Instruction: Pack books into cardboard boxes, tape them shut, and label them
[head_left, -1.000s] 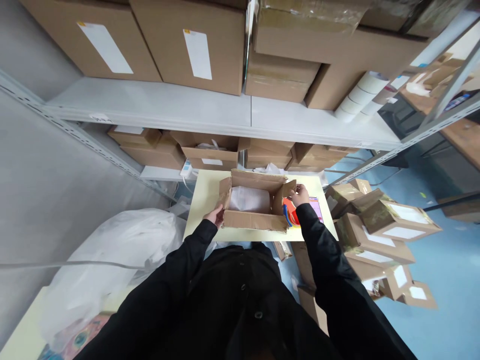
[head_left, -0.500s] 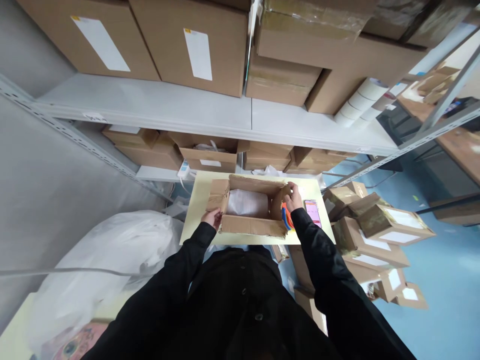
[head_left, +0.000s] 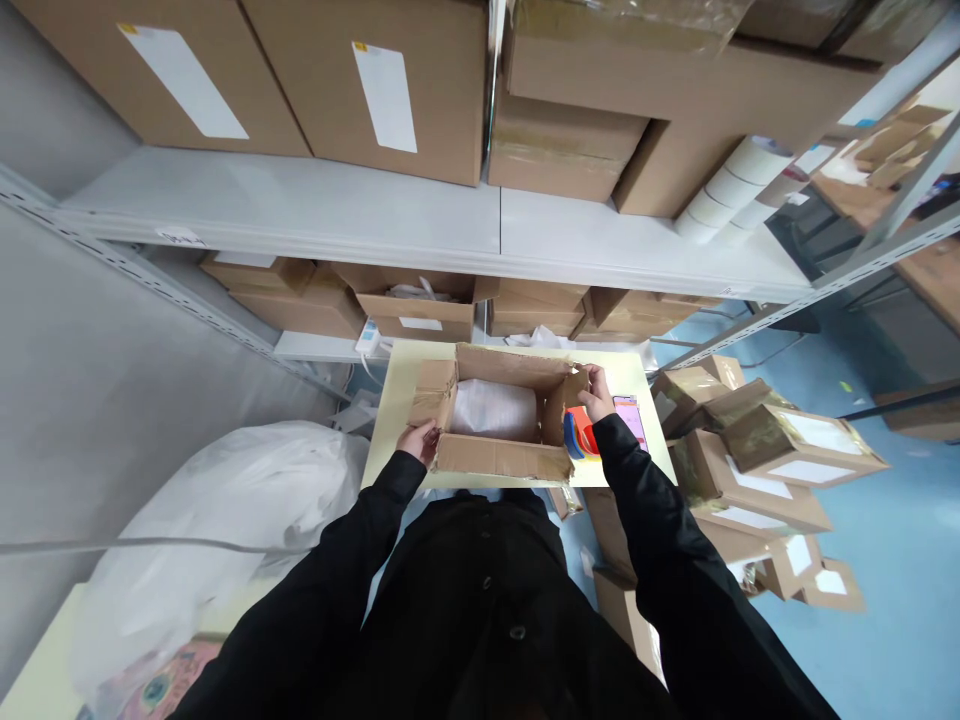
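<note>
"on the table (head_left: pixel 393 392), how is the open carton (head_left: pixel 502 458) held?"
"left hand (head_left: pixel 418 441) pinches the left flap (head_left: pixel 433 385), right hand (head_left: pixel 596 392) the right flap (head_left: pixel 571 398); a white bundle (head_left: pixel 495 408) lies inside."
"risk?"
"hard tugging could tear the ragged edges (head_left: pixel 562 468) further."

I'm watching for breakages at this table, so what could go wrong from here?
The phone lies right beside the right sleeve, so a sweep of that arm might nudge it. The open carton sits close to the near edge of the table; a pull toward the body could bring it partly over. The cardboard's edges look ragged, so it might tear where the right hand holds the right end flap.
</note>
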